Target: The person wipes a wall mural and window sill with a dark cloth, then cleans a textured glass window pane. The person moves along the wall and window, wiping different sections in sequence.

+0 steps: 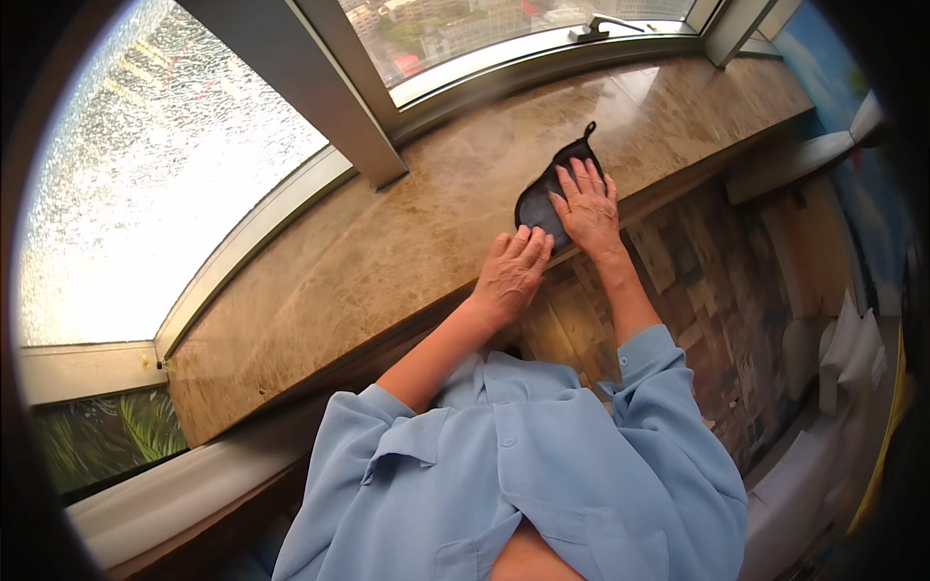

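A dark cloth (541, 207) with a black edge and a small hanging loop lies flat on the brown marble window sill (378, 254), near its front edge. My right hand (587, 210) rests on the cloth, palm down, with its fingers somewhat spread. My left hand (516, 269) is at the sill's front edge, its fingertips touching the cloth's near corner; the fingers are slightly bent and apart, and nothing shows in its grasp. The hanging loop points away from me, beyond my right fingers.
Metal window frames (341, 87) border the sill's far side, with a window handle (596, 29) at the top. Below the sill's front edge is a patchwork-patterned floor (697, 290). White curtain fabric (806, 163) hangs at the right, and white material lies at the lower right.
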`<state>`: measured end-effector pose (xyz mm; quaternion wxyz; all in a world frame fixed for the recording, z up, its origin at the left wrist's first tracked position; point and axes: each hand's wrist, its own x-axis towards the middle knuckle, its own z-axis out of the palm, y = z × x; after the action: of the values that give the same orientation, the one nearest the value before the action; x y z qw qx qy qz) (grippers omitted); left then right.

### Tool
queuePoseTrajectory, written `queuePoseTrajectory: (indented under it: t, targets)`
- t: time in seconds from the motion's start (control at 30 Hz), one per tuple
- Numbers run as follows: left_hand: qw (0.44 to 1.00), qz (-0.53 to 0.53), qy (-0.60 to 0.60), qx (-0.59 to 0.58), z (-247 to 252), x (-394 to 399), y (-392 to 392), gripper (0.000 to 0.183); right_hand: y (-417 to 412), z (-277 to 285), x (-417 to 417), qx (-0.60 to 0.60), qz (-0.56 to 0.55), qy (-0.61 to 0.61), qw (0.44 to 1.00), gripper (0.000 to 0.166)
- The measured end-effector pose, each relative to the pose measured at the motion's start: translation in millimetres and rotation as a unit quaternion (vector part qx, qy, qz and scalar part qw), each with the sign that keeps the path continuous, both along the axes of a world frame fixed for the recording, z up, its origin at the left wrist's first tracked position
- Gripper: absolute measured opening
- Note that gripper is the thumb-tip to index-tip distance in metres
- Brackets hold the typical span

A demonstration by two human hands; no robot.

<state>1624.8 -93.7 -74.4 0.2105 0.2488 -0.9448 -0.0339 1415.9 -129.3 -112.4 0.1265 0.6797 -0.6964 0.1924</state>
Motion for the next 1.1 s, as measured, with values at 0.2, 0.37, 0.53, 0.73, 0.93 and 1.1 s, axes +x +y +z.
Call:
queuePoseTrajectory:
  t: [0.2,0.37,0.53,0.73,0.93,1.1]
  targets:
    - [0.997,-0.005,0.067,0.04,3,27,13,0.042,2,15,69,0.039,0.004,-0.035,0.999,0.063]
    - [0.987,0.075,0.114,0.088,21,99,-2,0.03,-3,9,94,-0.021,0.121,-0.026,0.992,0.056]
    - [0.969,0.236,-0.013,0.068,-3,152,-22,0.066,-48,-2,39,0.019,0.066,0.003,0.998,0.055]
    - [0.963,0.257,-0.032,0.074,-2,144,-21,0.065,-86,-1,81,0.044,0.036,0.023,0.998,0.06]
    - [0.973,0.215,0.074,0.035,2,155,-17,0.066,-20,8,208,0.041,0.325,-0.01,0.945,0.06]
    - [0.979,0.184,0.037,0.081,4,154,-19,0.069,-14,9,198,0.046,0.344,-0.044,0.937,0.059]
